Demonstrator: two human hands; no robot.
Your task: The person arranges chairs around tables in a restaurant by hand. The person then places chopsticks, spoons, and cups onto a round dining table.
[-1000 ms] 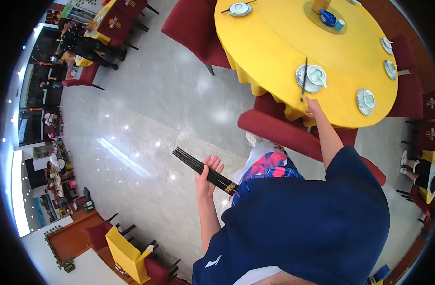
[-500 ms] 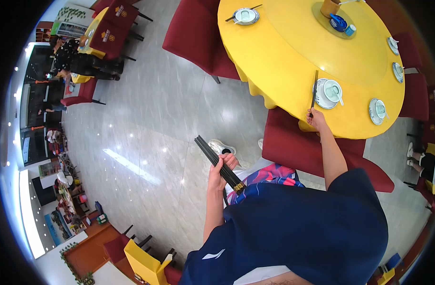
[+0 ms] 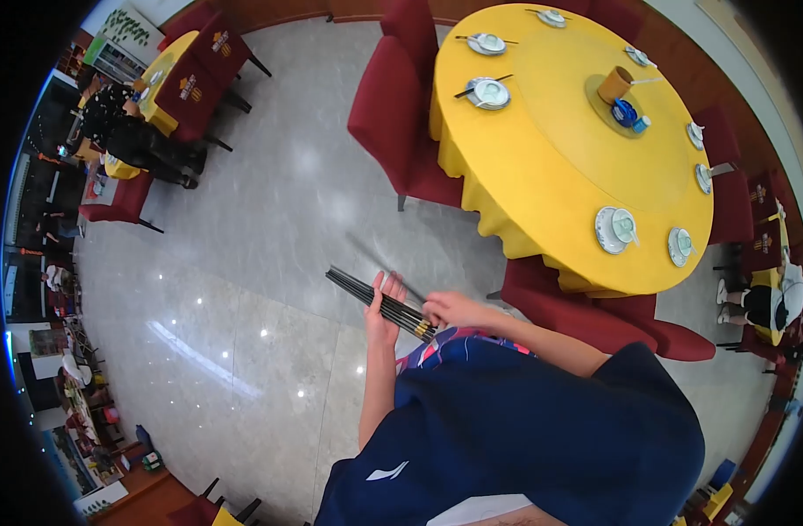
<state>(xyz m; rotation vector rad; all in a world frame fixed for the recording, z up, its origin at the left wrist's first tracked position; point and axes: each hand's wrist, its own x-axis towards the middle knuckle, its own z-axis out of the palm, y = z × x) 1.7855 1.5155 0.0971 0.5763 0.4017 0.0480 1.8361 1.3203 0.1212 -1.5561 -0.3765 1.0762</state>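
Note:
My left hand (image 3: 383,317) holds a bundle of black chopsticks (image 3: 358,288) with gold-marked ends, thumb across them. Close beside it, my right hand (image 3: 448,309) is closed on dark chopsticks (image 3: 404,285), which are blurred by motion and point up and left over the bundle. To the right stands a round table (image 3: 542,175) with a yellow cloth. The nearest place setting (image 3: 610,231), a plate with a bowl and spoon, shows no chopsticks. Chopsticks lie across the setting (image 3: 489,93) at the table's left edge.
Red chairs (image 3: 555,302) surround the round table, one close in front of me. A wooden holder (image 3: 615,84) and a blue item (image 3: 624,112) stand at the table's centre. People (image 3: 134,131) are at other tables on the far left and far right.
My right hand has left the table edge and come to the bundle, bringing the chopsticks from beside the nearest setting. The view has shifted, showing more of the table.

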